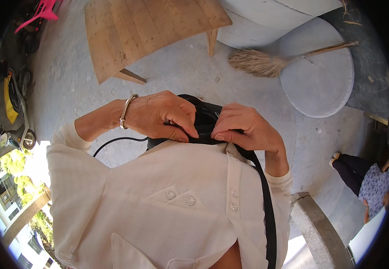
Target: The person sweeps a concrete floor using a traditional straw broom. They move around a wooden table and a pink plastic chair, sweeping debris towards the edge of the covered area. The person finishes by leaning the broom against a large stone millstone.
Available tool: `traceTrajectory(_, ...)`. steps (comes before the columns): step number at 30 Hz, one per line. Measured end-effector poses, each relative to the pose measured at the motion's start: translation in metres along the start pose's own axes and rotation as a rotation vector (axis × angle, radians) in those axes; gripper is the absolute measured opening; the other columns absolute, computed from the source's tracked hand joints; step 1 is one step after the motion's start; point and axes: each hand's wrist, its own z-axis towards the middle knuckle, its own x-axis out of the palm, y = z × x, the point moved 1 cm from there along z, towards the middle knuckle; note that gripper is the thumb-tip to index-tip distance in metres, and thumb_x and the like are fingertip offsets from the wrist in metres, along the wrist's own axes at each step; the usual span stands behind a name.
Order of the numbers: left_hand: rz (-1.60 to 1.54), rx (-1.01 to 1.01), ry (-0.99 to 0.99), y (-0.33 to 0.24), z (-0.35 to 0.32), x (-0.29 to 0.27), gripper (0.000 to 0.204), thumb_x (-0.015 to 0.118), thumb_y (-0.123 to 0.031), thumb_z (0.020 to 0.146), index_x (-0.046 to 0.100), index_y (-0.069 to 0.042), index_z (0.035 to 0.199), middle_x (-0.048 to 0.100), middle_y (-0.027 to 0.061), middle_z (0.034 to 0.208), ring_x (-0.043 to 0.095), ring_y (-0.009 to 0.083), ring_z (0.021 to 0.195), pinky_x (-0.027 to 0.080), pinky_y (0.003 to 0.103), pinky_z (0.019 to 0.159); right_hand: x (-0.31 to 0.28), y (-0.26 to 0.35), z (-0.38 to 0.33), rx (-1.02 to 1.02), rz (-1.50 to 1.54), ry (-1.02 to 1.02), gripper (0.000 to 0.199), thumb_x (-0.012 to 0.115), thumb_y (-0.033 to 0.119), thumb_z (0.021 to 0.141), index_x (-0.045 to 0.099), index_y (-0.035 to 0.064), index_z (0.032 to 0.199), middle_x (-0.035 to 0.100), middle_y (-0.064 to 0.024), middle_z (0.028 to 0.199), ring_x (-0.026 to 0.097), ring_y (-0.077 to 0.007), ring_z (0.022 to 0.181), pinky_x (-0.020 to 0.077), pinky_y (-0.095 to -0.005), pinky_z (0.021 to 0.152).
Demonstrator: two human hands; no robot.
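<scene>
My left hand (161, 116), with a silver bangle (126, 110) on its wrist, and my right hand (244, 127) both pinch a small black device (204, 117) held against my chest. The fingertips of the two hands nearly meet on its near edge. From the device a black strap (266, 197) runs down over my cream button shirt (167, 201). A thin black cable (114, 142) curves out to the left. Most of the device is hidden under my fingers.
A wooden table (145, 27) stands ahead on the concrete floor. A straw broom (266, 62) lies across a round grey stone slab (320, 80). At the right stands another person (365, 179) in dark trousers. A scooter (10, 112) is parked at the left.
</scene>
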Motion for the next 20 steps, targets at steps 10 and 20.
traceTrajectory(10, -0.009, -0.022, -0.148, 0.018, -0.005, 0.005, 0.016, 0.060, -0.002, 0.072, 0.062, -0.007, 0.087, 0.060, 0.0050, 0.078, 0.054, 0.0161, 0.070, 0.043, 0.026, 0.062, 0.013, -0.018, 0.052, 0.045, -0.526, 0.099, 0.008, 0.061, 0.013, 0.067, 0.061, 0.0043, 0.067, 0.057, -0.0099, 0.065, 0.055, -0.0263, 0.065, 0.0419, -0.0333, 0.055)
traceTrajectory(20, 0.337, -0.288, -0.270, 0.041, -0.002, -0.002, 0.049, 0.062, -0.044, 0.071, 0.053, -0.003, 0.097, 0.050, 0.0115, 0.094, 0.045, 0.0230, 0.094, 0.041, 0.031, 0.074, 0.033, -0.003, 0.046, -0.083, -1.016, 0.107, 0.013, 0.054, 0.011, 0.067, 0.062, 0.0012, 0.068, 0.057, -0.0089, 0.068, 0.054, -0.0217, 0.072, 0.0449, -0.0300, 0.067)
